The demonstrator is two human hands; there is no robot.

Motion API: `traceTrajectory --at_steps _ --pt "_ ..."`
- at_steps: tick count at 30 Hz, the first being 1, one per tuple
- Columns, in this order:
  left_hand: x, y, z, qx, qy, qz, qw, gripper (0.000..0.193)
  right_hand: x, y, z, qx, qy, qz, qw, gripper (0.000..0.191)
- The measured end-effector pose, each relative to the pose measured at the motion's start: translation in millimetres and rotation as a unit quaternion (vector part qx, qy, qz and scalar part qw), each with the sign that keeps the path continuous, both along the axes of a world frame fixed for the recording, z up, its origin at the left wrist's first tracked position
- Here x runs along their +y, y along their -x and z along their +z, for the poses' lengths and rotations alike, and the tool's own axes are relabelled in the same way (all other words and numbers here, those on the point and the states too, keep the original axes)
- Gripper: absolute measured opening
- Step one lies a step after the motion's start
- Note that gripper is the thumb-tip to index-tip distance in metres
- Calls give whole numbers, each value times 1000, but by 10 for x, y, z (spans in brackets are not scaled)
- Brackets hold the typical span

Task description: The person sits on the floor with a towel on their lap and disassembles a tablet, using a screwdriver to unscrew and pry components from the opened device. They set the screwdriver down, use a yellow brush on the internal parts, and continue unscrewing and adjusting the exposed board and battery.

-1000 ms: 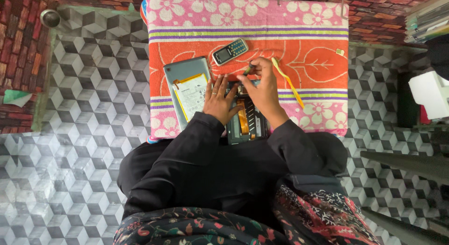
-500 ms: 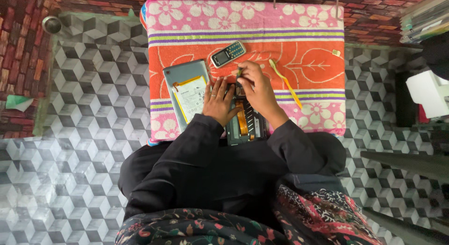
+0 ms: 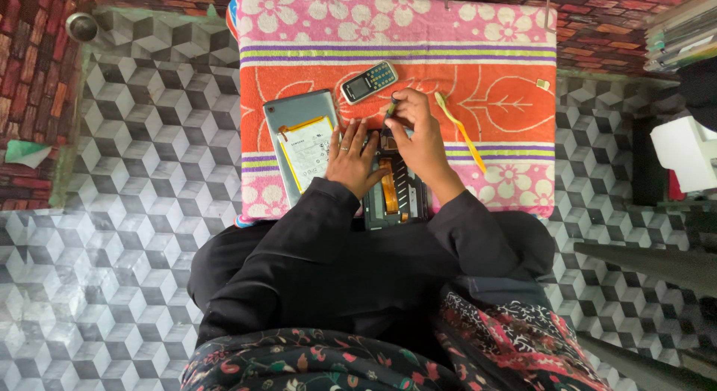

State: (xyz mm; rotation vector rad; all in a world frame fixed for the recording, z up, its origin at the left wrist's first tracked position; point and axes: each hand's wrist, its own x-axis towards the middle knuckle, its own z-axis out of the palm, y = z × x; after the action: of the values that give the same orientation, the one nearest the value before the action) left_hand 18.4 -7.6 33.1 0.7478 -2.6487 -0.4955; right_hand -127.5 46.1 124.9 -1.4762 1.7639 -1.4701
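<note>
Right now the opened device (image 3: 396, 189) lies on the flowered cloth (image 3: 493, 32) close to the person's body, its long axis running from the person toward the far edge of the cloth. The left hand (image 3: 355, 158) rests flat on its left side, fingers spread. The right hand (image 3: 418, 137) has its grip pinched together on a small tool (image 3: 390, 107) at the device's far end. A grey back cover (image 3: 302, 141) lies just left, a small keypad phone (image 3: 369, 81) beyond, a yellow toothbrush (image 3: 459, 129) to the right.
</note>
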Motion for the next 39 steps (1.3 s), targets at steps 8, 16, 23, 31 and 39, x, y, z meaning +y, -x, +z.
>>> traceTrajectory --at_steps 8,16,23,31,39 --pt "-5 10 -13 -15 -9 0 1000 84 17 -25 -16 72 29 -52 996 55" --pt "0 7 -58 -3 -8 1 1000 84 34 30 -56 -54 -5 -3 999 42" --pt "1 5 -148 -10 -6 0 1000 84 45 11 -164 98 10 -80 992 56" --pt "8 15 -148 -8 -13 2 1000 84 62 28 -157 2 29 12 1000 50" --pt "3 14 -36 -14 -18 1 1000 84 25 -3 -78 37 12 -48 998 48"
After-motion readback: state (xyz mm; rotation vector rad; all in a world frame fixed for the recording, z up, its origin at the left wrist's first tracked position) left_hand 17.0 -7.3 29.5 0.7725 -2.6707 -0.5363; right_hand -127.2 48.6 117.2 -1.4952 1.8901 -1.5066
